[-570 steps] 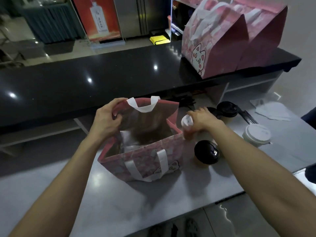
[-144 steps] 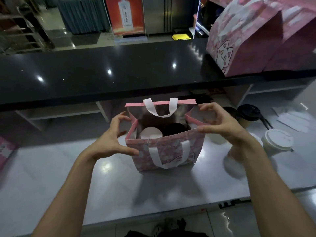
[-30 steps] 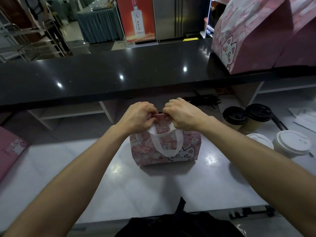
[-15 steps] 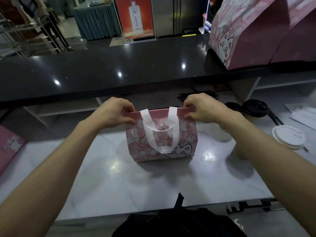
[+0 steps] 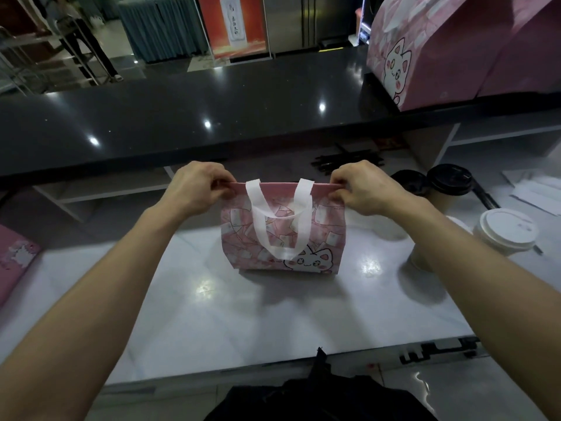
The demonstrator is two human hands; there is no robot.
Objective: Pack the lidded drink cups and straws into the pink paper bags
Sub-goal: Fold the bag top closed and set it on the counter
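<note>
Both hands pinch the closed top edge of the pink bag (image 5: pixel 282 235) on the white counter (image 5: pixel 273 314): left hand (image 5: pixel 197 189) at one end, right hand (image 5: pixel 361 188) at the other. Right of it stand a white-lidded cup (image 5: pixel 505 230) and two black-lidded cups (image 5: pixel 449 182); black straws (image 5: pixel 349 159) lie behind. A black bar top (image 5: pixel 182 117) carries large pink bags (image 5: pixel 440 47).

— Surface (image 5: pixel 273 323): white, glossy. Holdings?
— One pink bag (image 5: pixel 282 235), upright, centre. Right: white-lidded cup (image 5: pixel 505 230), two black-lidded cups (image 5: pixel 450 180). Behind: black straws (image 5: pixel 349 159). Far right: papers (image 5: pixel 534 189). Left edge: flat pink bag (image 5: pixel 15 256).
</note>
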